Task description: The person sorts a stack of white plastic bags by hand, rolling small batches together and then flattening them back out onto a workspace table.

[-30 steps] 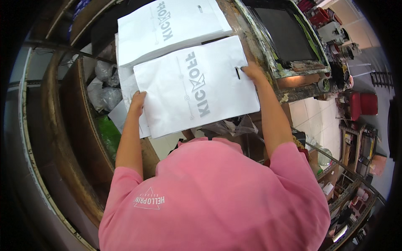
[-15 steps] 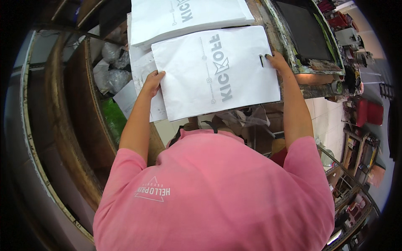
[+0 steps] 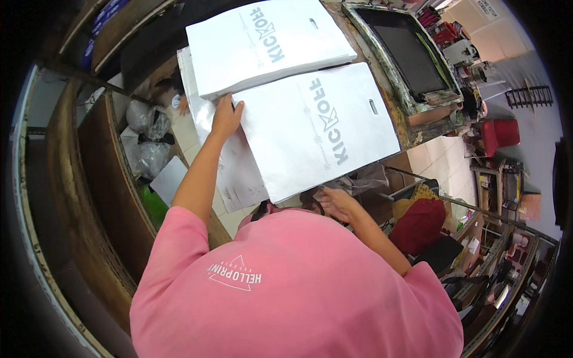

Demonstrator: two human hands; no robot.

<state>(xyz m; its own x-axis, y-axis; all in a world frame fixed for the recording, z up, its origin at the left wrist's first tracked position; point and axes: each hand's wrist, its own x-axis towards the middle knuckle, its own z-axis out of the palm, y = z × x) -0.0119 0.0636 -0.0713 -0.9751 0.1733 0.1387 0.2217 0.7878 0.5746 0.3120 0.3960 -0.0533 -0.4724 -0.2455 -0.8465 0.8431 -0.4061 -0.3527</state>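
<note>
A white flat bag [image 3: 280, 137] with grey print and a slot handle lies on the near part of the worktable. Behind it rises a thick stack of similar white bags [image 3: 239, 42]. My left hand [image 3: 227, 118] is at the near bag's upper left corner, close to the stack's front edge, thumb and fingers apart. Away from the bag, my right hand [image 3: 337, 204] is in front of my chest, just below the table's near edge. Its fingers are curled; whatever is in them, if anything, I cannot make out.
A framed printing screen [image 3: 406, 59] lies at the table's right. Wooden shelving [image 3: 107, 179] stands to the left, with clear plastic bags [image 3: 152, 158] beside it. A dark red cloth [image 3: 419, 227] is at the lower right, near a red chair [image 3: 500, 134].
My right hand has let go of the bag's right side and moved down toward my chest. My left hand has shifted to the bag's upper left corner. The view has turned slightly.
</note>
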